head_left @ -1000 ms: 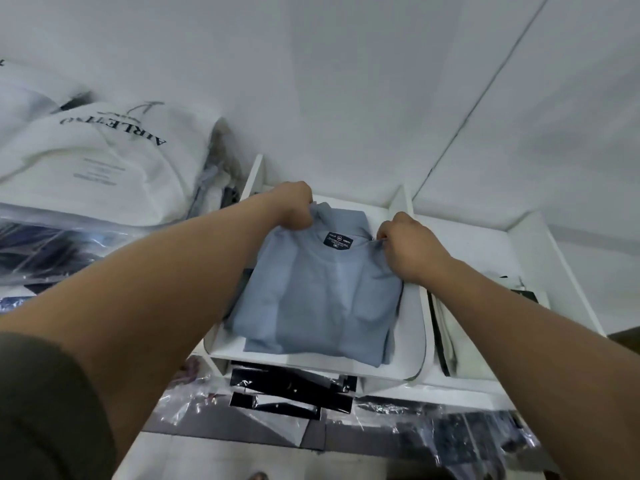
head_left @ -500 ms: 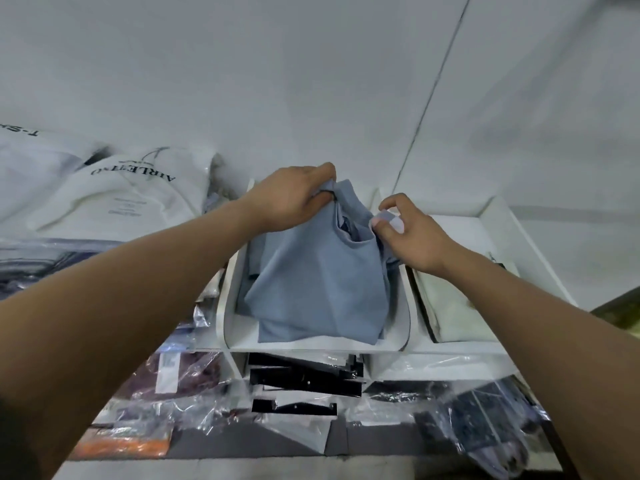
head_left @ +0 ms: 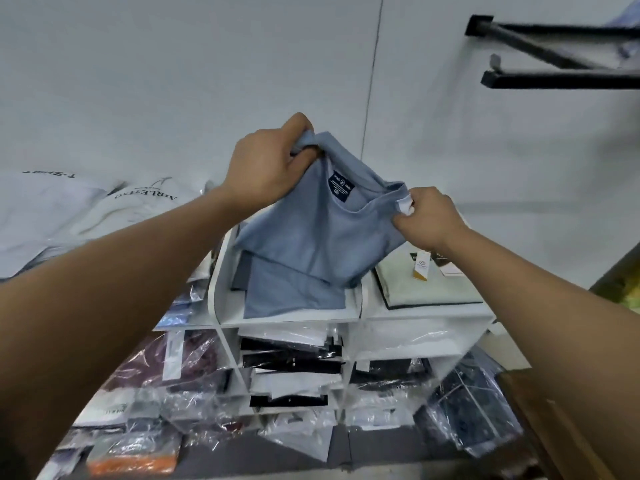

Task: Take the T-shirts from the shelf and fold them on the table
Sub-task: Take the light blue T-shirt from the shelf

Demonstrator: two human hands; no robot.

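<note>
Progress slight: left hand (head_left: 266,168) and right hand (head_left: 429,220) pinch blue T-shirt (head_left: 311,237) shoulders, lifting it from shelf (head_left: 291,315) at 12 o'clock, hem resting there; folding undone, table unseen.

The white shelf (head_left: 287,318) bears a blue T-shirt (head_left: 294,289) (partly lifted) beside a folded pale green shirt (head_left: 429,289).

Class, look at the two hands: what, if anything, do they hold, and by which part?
Both hold the blue T-shirt by its shoulders beside the collar: left hand on one, right hand on the other.
</note>
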